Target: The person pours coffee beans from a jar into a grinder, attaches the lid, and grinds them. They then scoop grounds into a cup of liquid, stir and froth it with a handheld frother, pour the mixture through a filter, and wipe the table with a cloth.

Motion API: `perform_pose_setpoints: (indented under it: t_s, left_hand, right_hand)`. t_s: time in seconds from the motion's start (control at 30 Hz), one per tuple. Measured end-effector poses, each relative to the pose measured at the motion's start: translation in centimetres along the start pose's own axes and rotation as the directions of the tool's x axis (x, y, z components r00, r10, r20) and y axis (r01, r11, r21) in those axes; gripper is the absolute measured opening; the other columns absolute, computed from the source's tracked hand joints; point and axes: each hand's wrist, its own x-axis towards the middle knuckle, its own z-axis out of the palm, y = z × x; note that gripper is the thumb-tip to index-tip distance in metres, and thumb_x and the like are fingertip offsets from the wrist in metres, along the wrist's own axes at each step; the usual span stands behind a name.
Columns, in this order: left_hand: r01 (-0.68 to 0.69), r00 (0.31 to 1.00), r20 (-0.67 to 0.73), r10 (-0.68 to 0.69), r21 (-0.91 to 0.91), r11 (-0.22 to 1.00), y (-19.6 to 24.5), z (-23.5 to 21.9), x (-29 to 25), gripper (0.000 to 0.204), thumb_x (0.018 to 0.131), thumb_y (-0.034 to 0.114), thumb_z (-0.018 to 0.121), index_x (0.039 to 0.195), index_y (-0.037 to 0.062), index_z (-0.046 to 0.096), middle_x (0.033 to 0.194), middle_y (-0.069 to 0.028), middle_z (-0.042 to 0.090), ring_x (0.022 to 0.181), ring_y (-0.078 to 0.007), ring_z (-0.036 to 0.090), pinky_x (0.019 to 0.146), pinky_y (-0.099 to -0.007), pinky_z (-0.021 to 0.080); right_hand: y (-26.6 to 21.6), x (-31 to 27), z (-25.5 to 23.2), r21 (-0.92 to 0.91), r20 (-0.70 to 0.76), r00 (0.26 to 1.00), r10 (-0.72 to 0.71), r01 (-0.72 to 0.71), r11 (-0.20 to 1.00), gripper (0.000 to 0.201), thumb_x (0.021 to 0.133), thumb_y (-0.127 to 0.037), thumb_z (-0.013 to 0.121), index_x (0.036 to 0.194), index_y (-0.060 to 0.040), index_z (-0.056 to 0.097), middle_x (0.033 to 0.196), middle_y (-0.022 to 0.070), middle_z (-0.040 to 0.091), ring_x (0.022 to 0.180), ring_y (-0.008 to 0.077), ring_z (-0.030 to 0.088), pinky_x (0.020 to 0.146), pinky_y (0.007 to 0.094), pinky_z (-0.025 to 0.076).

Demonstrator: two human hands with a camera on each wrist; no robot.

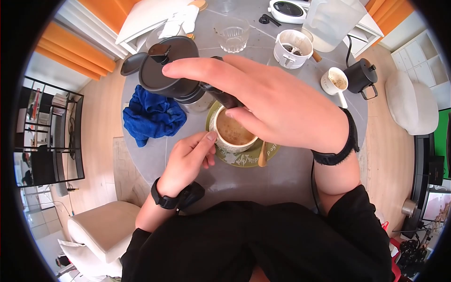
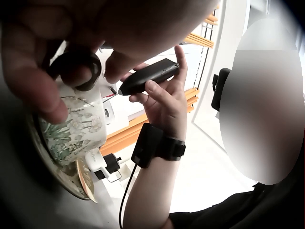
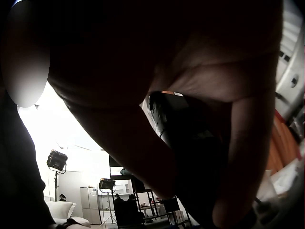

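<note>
Gripping a black mixer (image 2: 151,76) in the right grip (image 1: 282,103), just above the cup (image 2: 81,126), and holding the cup's handle (image 2: 96,66) in the left grip (image 1: 183,162). Possibly splashing the drink (image 1: 230,134) onto the plate (image 1: 237,160) under both grips, if running the mixer too high or at a tilt. Perhaps tipping the cup, if tugging with the left grip; perhaps knocking the jug (image 1: 167,77) beyond the right grip, if swinging wide.

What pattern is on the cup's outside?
The cup has pale flowers and green leaves on white; clearest in the left wrist view.
</note>
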Motion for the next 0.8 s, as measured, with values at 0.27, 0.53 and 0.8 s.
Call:
perform_pose_setpoints:
  t_s: [0.27, 0.53, 0.8]
  left_hand:
    - [-0.139, 0.975, -0.147, 0.166, 0.182, 0.974, 0.6, 1.1, 0.2, 0.038, 0.102, 0.026, 0.060, 0.074, -0.0008, 0.062, 0.058, -0.0026, 0.057, 0.052, -0.0080, 0.054, 0.050, -0.0266, 0.040]
    - [-0.256, 0.920, -0.194, 0.341, 0.361, 0.897, 1.8, 1.3, 0.2, 0.027, 0.094, 0.018, 0.069, 0.077, -0.0026, 0.065, 0.059, -0.0077, 0.056, 0.050, -0.0147, 0.054, 0.050, -0.0306, 0.040]
    - [-0.377, 0.834, -0.215, 0.509, 0.451, 0.809, 4.4, 1.4, 0.5, 0.020, 0.086, 0.014, 0.076, 0.078, -0.0021, 0.068, 0.061, -0.0119, 0.055, 0.054, -0.0229, 0.050, 0.052, -0.0342, 0.040]
  right_hand:
    - [-0.1, 0.1, -0.2, -0.012, 0.048, 0.999, 0.014, -0.013, 1.000, 0.076, 0.076, 0.008, 0.062, 0.146, -0.0182, 0.046, 0.122, 0.0059, 0.060, 0.102, 0.0301, 0.060, 0.081, 0.0399, 0.052]
    - [-0.7, 0.3, -0.5, 0.044, 0.087, 0.996, -0.011, 0.007, 0.999, 0.072, 0.075, 0.009, 0.061, 0.143, -0.0110, 0.048, 0.136, 0.0058, 0.057, 0.113, 0.0304, 0.059, 0.091, 0.0392, 0.051]
    - [-0.8, 0.2, -1.1, 0.066, -0.175, 0.980, -0.097, 0.110, 0.992, 0.063, 0.078, 0.010, 0.055, 0.138, -0.0082, 0.055, 0.136, 0.0054, 0.060, 0.109, 0.0282, 0.060, 0.089, 0.0346, 0.051]
